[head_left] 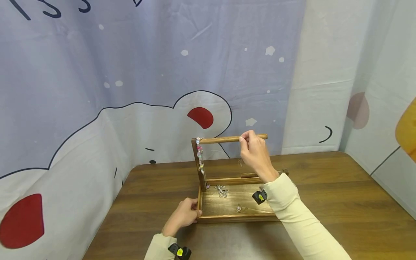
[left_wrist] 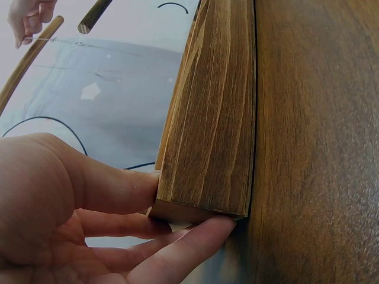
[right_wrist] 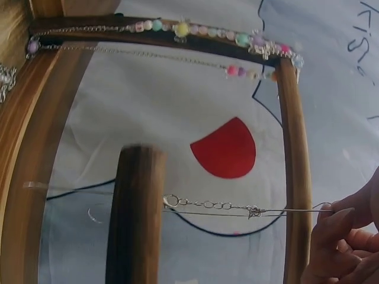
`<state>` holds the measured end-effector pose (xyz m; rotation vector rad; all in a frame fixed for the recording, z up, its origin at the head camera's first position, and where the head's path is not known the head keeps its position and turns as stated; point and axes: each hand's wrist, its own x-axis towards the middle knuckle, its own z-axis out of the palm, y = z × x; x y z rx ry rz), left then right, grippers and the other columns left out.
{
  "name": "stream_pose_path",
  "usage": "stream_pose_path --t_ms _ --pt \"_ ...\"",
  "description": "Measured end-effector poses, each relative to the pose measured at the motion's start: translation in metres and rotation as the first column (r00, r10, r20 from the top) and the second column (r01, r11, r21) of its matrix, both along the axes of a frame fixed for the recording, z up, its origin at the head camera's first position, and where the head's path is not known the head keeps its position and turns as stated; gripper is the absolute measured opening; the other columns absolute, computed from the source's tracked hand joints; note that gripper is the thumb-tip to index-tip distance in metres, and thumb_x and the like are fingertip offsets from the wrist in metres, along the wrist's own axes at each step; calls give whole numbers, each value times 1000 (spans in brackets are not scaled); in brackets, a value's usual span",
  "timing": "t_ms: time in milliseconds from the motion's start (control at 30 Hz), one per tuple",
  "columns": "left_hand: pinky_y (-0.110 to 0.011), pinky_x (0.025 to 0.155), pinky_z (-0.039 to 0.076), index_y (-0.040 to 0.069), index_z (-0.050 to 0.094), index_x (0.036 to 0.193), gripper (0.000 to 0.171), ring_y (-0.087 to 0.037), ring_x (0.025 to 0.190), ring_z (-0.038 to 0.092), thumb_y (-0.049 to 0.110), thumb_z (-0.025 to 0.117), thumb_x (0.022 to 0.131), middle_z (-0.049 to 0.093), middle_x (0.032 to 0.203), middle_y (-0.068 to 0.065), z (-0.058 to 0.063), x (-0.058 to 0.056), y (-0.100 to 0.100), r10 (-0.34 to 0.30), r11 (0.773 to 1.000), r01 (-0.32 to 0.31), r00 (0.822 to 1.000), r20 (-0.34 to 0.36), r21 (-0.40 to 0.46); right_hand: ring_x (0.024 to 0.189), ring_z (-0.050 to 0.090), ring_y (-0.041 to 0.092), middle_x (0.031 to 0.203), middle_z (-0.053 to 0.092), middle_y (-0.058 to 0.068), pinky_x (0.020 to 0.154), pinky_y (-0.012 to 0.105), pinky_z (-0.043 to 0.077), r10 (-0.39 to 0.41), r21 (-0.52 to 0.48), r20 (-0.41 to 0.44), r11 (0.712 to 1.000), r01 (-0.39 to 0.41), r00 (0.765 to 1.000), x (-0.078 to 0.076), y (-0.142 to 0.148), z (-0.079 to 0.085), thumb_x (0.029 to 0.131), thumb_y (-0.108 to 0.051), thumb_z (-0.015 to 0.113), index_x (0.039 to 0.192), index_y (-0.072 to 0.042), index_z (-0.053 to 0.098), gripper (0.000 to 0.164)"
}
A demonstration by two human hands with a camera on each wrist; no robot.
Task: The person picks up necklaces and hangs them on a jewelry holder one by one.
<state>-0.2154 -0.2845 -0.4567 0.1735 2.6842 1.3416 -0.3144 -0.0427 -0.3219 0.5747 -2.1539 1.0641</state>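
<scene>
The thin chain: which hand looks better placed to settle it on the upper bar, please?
Probably the right hand: it pinches the chain at the upper bar; the left hand grips the tray.

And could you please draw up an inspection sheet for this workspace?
Surface: brown wood-grain table, with the wooden tray on it.
Job's things: the tray has a post at its left, carrying a bar; a beaded chain hangs at the bar's post end; a thin chain is in hand; a silver chain and a pendant lie in the tray.
Clutter: nothing seen.
Grips: left grip holds the tray's near left corner; right grip pinches the thin chain by the bar.
Cables: nothing seen.
Surroundings: a printed curtain behind the table and along its sides.
</scene>
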Motion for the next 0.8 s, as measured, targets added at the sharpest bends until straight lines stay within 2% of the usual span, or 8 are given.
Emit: stream_pose_path --t_ms 300,800 --pt "-27 53 54 -17 47 123 45 -17 65 57 -3 59 82 57 81 -11 1 0 0 4 1000 -4 1000 1 -3 59 50 19 70 57 7 52 30 41 38 7 10 999 -38 999 3 -21 0 89 -7 54 87 -1 57 7" --pt "-29 54 54 -18 45 124 47 -18 66 58 -3 60 82 57 84 -12 2 0 1 5 1000 -5 1000 14 8 59 52 17 70 57 2 48 31 41 8 24 -29 1000 -7 1000 6 -49 -5 89 -13 54 86 -7 58 7"
